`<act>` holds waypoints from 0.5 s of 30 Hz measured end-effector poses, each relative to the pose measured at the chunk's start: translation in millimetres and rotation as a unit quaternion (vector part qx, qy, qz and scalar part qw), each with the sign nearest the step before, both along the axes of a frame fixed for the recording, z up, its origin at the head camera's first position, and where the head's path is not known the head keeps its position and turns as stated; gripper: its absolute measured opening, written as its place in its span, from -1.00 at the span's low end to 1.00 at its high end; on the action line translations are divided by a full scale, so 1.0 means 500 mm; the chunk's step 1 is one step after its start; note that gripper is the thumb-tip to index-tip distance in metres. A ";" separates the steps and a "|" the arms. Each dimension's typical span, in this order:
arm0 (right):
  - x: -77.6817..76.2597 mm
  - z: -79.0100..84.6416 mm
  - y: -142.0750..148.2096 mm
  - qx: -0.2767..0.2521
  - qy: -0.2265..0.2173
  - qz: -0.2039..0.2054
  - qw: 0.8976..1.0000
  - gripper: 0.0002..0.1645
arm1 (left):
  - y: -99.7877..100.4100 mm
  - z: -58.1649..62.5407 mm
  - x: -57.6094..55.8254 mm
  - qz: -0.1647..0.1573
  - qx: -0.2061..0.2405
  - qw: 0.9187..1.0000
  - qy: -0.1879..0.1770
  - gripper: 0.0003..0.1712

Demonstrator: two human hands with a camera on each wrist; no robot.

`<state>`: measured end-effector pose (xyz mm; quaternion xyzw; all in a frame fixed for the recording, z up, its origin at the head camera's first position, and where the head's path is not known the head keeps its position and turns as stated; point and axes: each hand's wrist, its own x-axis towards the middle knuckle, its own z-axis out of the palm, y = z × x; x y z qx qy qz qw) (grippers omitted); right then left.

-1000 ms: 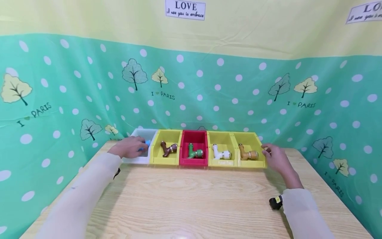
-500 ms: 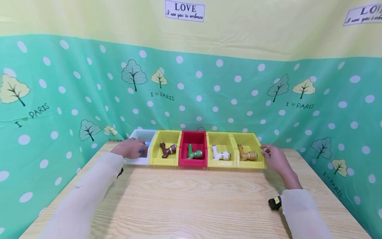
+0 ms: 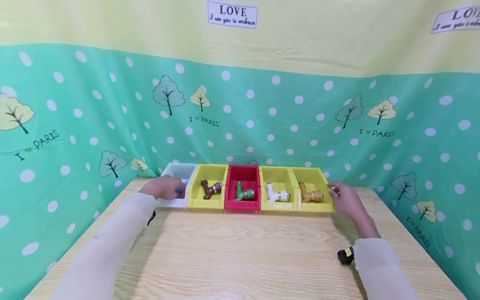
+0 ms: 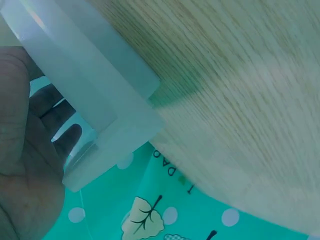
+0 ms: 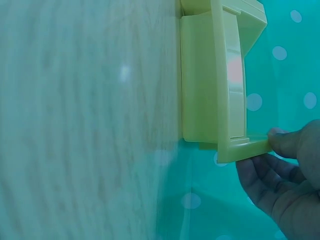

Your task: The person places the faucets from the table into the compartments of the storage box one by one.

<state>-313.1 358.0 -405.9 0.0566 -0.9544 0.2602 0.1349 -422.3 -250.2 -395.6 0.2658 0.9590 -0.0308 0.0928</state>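
At the left end of the row, my left hand (image 3: pixel 163 187) reaches into the white bin (image 3: pixel 181 168). Its fingers pinch a blue tap (image 3: pixel 178 190), mostly hidden by the hand. The left wrist view has the fingers behind the translucent wall of the white bin (image 4: pixel 85 70). My right hand (image 3: pixel 346 202) grips the side rim of the rightmost yellow bin (image 3: pixel 328 205). Seen from the right wrist, the thumb lies on one side of the yellow rim (image 5: pixel 250 147) and the fingers on the other.
Other bins hold a brown tap (image 3: pixel 211 188), a green tap (image 3: pixel 244 191), a white tap (image 3: pixel 277 193) and an orange-brown tap (image 3: pixel 310 193). The red bin (image 3: pixel 243 205) stands mid-row. A wooden table (image 3: pixel 240 250) lies in front, a polka-dot curtain (image 3: pixel 262 108) behind.
My left hand has sunk slightly lower into the white bin with the blue tap. The right hand keeps its grip on the yellow rim. The head view has shifted slightly.
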 end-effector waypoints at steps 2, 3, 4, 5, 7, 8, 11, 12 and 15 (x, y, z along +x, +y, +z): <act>0.001 -0.001 0.000 0.002 -0.007 0.004 1.000 -0.63 | -0.004 -0.001 0.004 -0.018 0.026 0.999 -0.003 -0.84; 0.003 0.000 0.001 0.003 -0.013 0.005 1.000 -0.63 | -0.006 -0.001 0.007 -0.032 0.041 0.999 0.001 -0.85; 0.006 0.002 0.002 0.005 -0.019 0.008 1.000 -0.62 | -0.007 -0.002 0.011 -0.042 0.054 0.998 0.008 -0.85; 0.009 0.004 0.002 0.007 -0.024 0.009 1.000 -0.62 | -0.010 -0.003 0.016 -0.054 0.067 0.996 0.017 -0.85; 0.015 0.010 0.002 0.014 -0.031 0.009 0.999 -0.59 | -0.016 -0.002 0.028 -0.072 0.092 0.992 0.043 -0.84; 0.017 0.013 0.002 0.021 -0.029 0.011 0.999 -0.59 | -0.017 0.000 0.035 -0.077 0.103 0.990 0.057 -0.84; 0.022 0.027 0.000 0.040 -0.013 0.014 0.999 -0.58 | -0.016 0.007 0.057 -0.082 0.126 0.983 0.105 -0.86; 0.023 0.031 -0.001 0.049 -0.004 0.018 0.999 -0.58 | -0.013 0.011 0.066 -0.083 0.132 0.980 0.120 -0.86; 0.027 0.043 -0.008 0.076 0.027 0.033 0.996 -0.61 | -0.001 0.019 0.095 -0.069 0.140 0.975 0.160 -0.81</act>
